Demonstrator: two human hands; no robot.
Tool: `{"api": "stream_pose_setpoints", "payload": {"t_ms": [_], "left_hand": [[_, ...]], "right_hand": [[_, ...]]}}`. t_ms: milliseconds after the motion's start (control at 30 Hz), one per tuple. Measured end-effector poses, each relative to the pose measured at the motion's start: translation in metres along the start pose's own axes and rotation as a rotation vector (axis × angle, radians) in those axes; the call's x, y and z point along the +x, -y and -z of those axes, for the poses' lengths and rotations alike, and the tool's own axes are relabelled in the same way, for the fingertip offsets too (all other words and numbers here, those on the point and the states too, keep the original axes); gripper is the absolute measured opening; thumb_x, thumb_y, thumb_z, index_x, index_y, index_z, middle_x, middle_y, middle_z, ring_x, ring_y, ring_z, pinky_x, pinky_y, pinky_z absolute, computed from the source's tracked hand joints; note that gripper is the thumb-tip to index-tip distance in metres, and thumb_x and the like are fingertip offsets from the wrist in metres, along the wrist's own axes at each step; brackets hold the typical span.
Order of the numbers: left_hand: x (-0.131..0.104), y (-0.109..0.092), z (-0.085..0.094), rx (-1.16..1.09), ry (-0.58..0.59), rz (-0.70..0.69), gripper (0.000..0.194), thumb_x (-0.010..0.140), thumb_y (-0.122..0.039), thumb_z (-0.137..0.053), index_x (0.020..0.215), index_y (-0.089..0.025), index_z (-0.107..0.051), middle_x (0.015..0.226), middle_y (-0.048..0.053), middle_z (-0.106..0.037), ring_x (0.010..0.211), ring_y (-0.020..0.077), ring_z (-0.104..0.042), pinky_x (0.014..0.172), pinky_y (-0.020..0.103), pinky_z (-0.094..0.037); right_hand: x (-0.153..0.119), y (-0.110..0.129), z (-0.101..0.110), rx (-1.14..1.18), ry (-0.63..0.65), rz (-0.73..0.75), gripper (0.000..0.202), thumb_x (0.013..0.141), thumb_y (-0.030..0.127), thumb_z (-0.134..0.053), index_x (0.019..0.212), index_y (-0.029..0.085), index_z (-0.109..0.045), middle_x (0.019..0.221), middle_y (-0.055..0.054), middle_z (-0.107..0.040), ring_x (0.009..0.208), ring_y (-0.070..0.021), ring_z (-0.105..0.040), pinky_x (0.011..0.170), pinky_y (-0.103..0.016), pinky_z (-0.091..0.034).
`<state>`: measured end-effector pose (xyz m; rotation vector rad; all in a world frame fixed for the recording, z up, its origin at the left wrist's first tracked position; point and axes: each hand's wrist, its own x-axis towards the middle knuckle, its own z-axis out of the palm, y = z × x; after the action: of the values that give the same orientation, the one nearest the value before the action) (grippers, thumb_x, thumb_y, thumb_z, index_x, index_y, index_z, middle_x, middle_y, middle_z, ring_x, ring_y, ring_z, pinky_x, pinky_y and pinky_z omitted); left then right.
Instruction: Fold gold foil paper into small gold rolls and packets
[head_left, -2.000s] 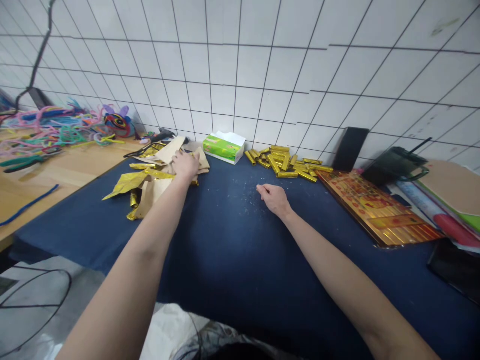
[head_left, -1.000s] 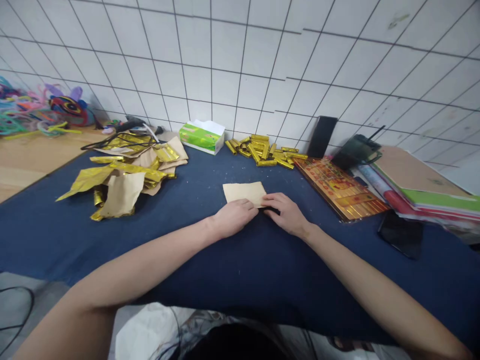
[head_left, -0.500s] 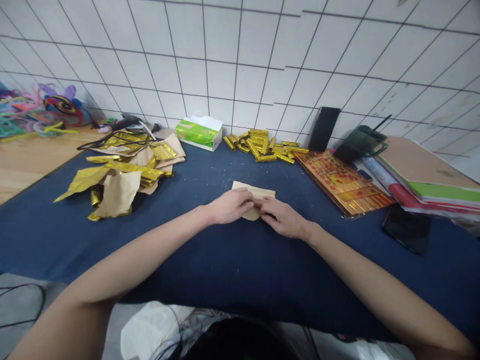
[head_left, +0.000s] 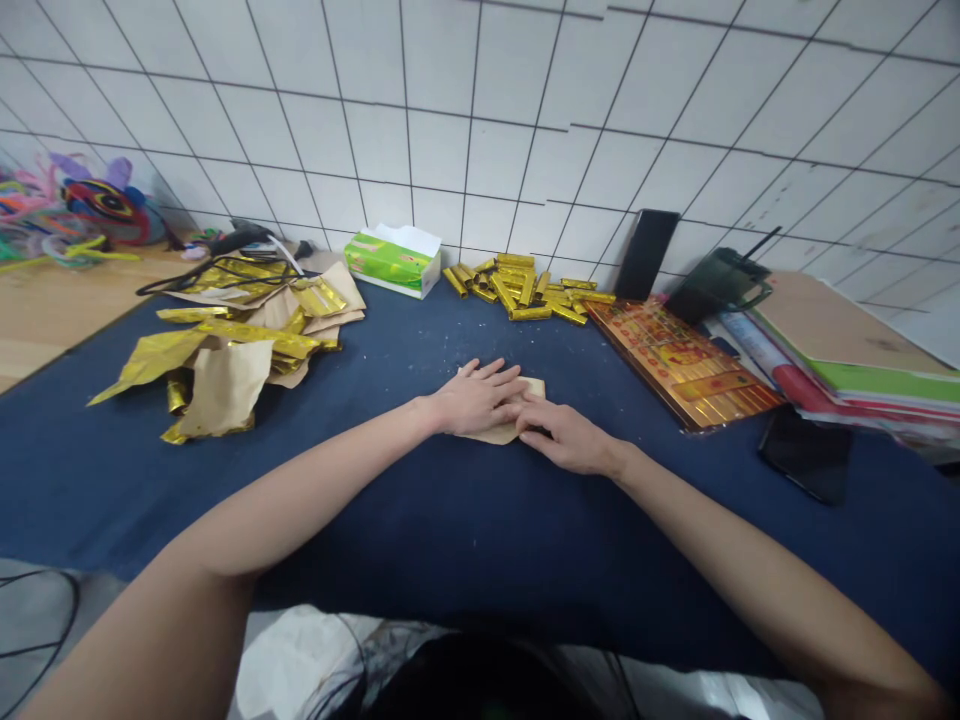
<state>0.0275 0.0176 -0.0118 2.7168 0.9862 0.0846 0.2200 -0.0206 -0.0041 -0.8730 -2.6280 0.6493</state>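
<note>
A small sheet of tan paper [head_left: 495, 435] lies on the dark blue cloth [head_left: 450, 520], mostly covered by my hands. My left hand [head_left: 480, 400] rests flat across it, fingers spread. At the paper's right side, my right hand [head_left: 568, 436] has curled fingers and a bent thumb closed on it, its fingertips meeting those of the left. Whatever lies under the left palm is hidden. Beyond the hands sits a heap of rolled gold paper tubes [head_left: 525, 288]. To the left is a pile of gold-and-tan paper sheets [head_left: 232, 375], some crumpled.
A green tissue box [head_left: 391, 262] stands by the tiled wall. On the right are an orange-and-gold packet [head_left: 679, 362], a black upright block [head_left: 646, 255], a dark cup [head_left: 720, 285], a phone [head_left: 806, 455] and stacked papers [head_left: 855, 325]. Colourful craft pieces [head_left: 105, 205] lie far left.
My left hand has opened out from a curled grip and now lies flat over the paper, covering more of it. My right hand stays at the paper's right side.
</note>
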Motion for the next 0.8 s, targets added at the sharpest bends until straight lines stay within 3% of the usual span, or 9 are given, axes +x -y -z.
{"api": "stream_pose_setpoints", "payload": {"t_ms": [133,233,333,400,467,567,667,800], "left_hand": [[-0.007,-0.001,-0.001,-0.001,0.007,0.081,0.062,0.088,-0.055,-0.015,0.139,-0.02,-0.021,0.148,0.007,-0.015,0.136,0.0276,-0.007,0.105,0.052,-0.007],[-0.019,-0.003,0.002,-0.038,0.007,0.146,0.068,0.086,-0.058,-0.015,0.139,-0.016,-0.022,0.148,0.01,-0.015,0.136,0.0277,-0.007,0.106,0.05,-0.007],[-0.033,-0.007,0.012,-0.073,-0.054,0.172,0.068,0.085,-0.059,-0.023,0.131,-0.012,-0.038,0.143,0.014,-0.028,0.133,0.028,-0.018,0.105,0.044,-0.016],[-0.04,-0.01,0.02,-0.106,-0.123,0.134,0.069,0.075,-0.063,-0.044,0.121,-0.012,-0.049,0.129,0.014,-0.046,0.12,0.0263,-0.039,0.098,0.036,-0.03],[-0.043,-0.014,0.025,-0.128,-0.098,0.105,0.055,0.071,-0.054,-0.056,0.11,-0.015,-0.056,0.107,0.009,-0.056,0.1,0.0225,-0.052,0.084,0.031,-0.041],[-0.042,-0.014,0.027,-0.143,-0.065,0.086,0.017,0.078,-0.028,-0.052,0.087,-0.017,-0.062,0.086,0.004,-0.057,0.081,0.0163,-0.056,0.073,0.026,-0.042],[-0.039,-0.011,0.024,-0.231,-0.073,0.152,0.013,0.078,-0.019,-0.048,0.078,-0.015,-0.06,0.079,0.002,-0.058,0.073,0.0132,-0.055,0.068,0.024,-0.04],[-0.038,-0.005,0.025,-0.357,-0.052,0.227,0.013,0.075,-0.021,-0.05,0.075,-0.014,-0.06,0.072,0.0,-0.058,0.066,0.0112,-0.051,0.061,0.022,-0.037]], "right_hand": [[-0.001,-0.002,-0.001,0.094,0.006,-0.038,0.008,0.079,0.016,-0.05,0.077,0.02,-0.057,0.081,-0.001,-0.063,0.084,-0.0162,-0.058,0.092,-0.038,-0.039],[-0.001,-0.006,-0.002,0.229,-0.01,-0.048,0.011,0.079,0.017,-0.052,0.084,0.021,-0.06,0.103,-0.003,-0.065,0.104,-0.0184,-0.056,0.1,-0.04,-0.033],[0.0,-0.011,-0.003,0.318,-0.034,-0.06,0.013,0.08,0.02,-0.051,0.085,0.02,-0.063,0.117,-0.005,-0.06,0.118,-0.0192,-0.048,0.106,-0.042,-0.026],[0.0,-0.013,-0.004,0.345,-0.046,-0.059,0.013,0.081,0.021,-0.052,0.083,0.02,-0.065,0.118,-0.006,-0.06,0.118,-0.0189,-0.047,0.107,-0.042,-0.023],[0.0,-0.014,-0.005,0.368,-0.061,-0.06,0.013,0.08,0.022,-0.053,0.082,0.02,-0.065,0.116,-0.006,-0.062,0.116,-0.0184,-0.05,0.107,-0.042,-0.023],[-0.001,-0.012,-0.006,0.396,-0.143,-0.109,0.012,0.08,0.023,-0.053,0.08,0.02,-0.064,0.11,-0.005,-0.065,0.108,-0.0181,-0.055,0.103,-0.041,-0.031],[-0.002,-0.008,-0.006,0.34,-0.279,-0.151,0.011,0.079,0.025,-0.054,0.078,0.02,-0.064,0.097,-0.005,-0.067,0.094,-0.0178,-0.06,0.091,-0.038,-0.042],[-0.001,-0.005,-0.004,0.173,-0.351,-0.136,0.015,0.08,0.026,-0.053,0.07,0.02,-0.062,0.074,-0.002,-0.063,0.077,-0.0161,-0.057,0.079,-0.034,-0.044]]}}
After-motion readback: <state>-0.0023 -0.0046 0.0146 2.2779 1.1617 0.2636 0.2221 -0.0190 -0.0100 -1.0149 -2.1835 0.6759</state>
